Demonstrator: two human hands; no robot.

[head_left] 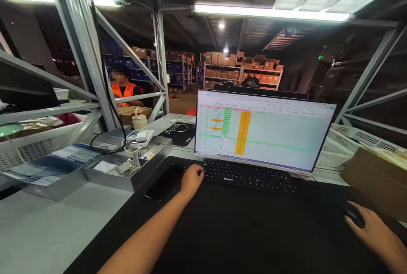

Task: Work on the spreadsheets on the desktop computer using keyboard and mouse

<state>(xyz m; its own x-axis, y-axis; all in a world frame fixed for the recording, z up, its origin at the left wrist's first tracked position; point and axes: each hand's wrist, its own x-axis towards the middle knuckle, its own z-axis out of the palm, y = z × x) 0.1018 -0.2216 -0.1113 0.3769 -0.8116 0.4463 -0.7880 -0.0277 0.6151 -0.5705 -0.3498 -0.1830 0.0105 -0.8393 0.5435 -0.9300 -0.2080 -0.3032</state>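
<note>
My left hand (191,177) rests at the left end of a black keyboard (248,176), fingers loosely bent over its corner keys. A dark gap shows between thumb and fingers, and nothing is held. Just left of this hand a black phone (164,182) lies flat on the black desk mat (241,227). At the far right, my right hand (370,225) is wrapped around a black computer mouse (355,214) on the mat. Behind the keyboard stands a monitor (263,130) showing a spreadsheet with green and orange columns and a green highlighted row.
Grey trays (127,168) with cards and small packets stand to the left, near a cream lidded cup (139,120) and a white power strip (140,138). A cardboard box (375,181) borders the right side. Metal frame posts (82,49) rise left; a person in an orange vest (124,90) sits beyond.
</note>
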